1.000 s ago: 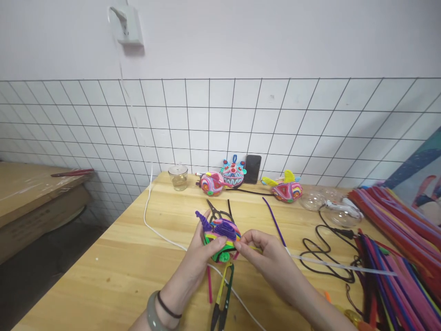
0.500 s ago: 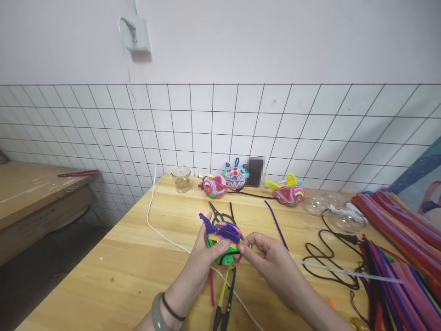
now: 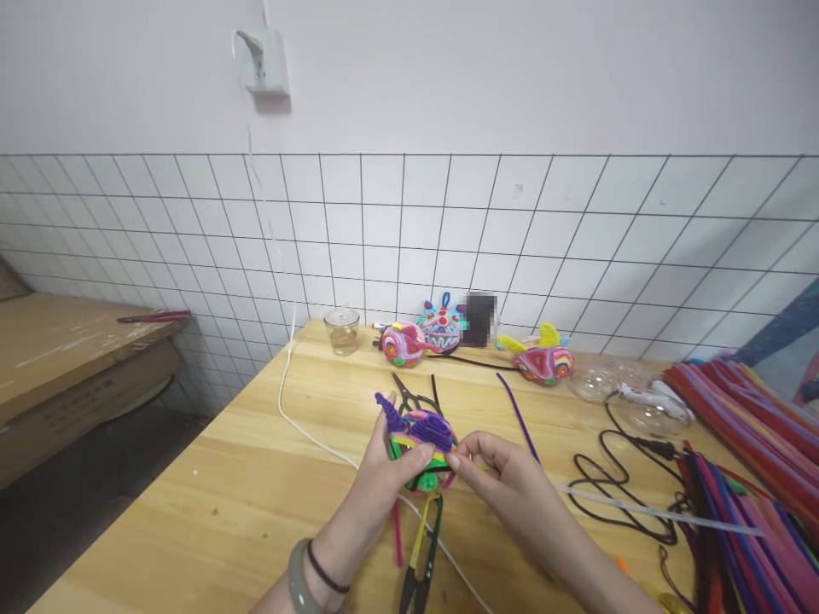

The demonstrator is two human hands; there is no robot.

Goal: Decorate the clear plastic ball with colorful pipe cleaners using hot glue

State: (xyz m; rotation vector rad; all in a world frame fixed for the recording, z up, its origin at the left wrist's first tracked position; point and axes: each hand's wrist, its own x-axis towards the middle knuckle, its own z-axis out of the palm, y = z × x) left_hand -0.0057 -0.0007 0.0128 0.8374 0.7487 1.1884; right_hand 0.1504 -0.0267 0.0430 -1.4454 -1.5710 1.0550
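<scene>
- Head view, looking down on a pale wooden worktop (image 3: 243,495) pushed against a white tiled wall (image 3: 448,230).
- Left hand (image 3: 384,482) is curled around the pipe-cleaner figure (image 3: 419,443), thumb pressed on its near side, fingers behind it; a pale bangle and a dark band sit on that wrist.
- Right hand (image 3: 505,482) comes in from the other side, thumb and forefinger pinched together on the figure's right edge.
- That figure is a bundle of purple, green, yellow and pink coils with a purple horn sticking up at its left; it is held just above the worktop, roughly midway between the left and right edges.
- Under the hands: snips (image 3: 422,558) with yellow and green handles lying on the wood, a loose pink stem just beside them, and a white cable (image 3: 287,401) trailing back towards the wall.
- Behind the figure, dark scissors (image 3: 409,396) lie flat.
- Along the back edge: a small glass jar (image 3: 344,330), two finished colourful figures (image 3: 419,334) touching each other, a third (image 3: 541,358) farther right.
- A purple stem (image 3: 518,414) lies loose right of the hands.
- Right edge: a big stack of pipe cleaners (image 3: 742,443) in red, purple and pink, with a black cord (image 3: 614,486) looped in front of it.
</scene>
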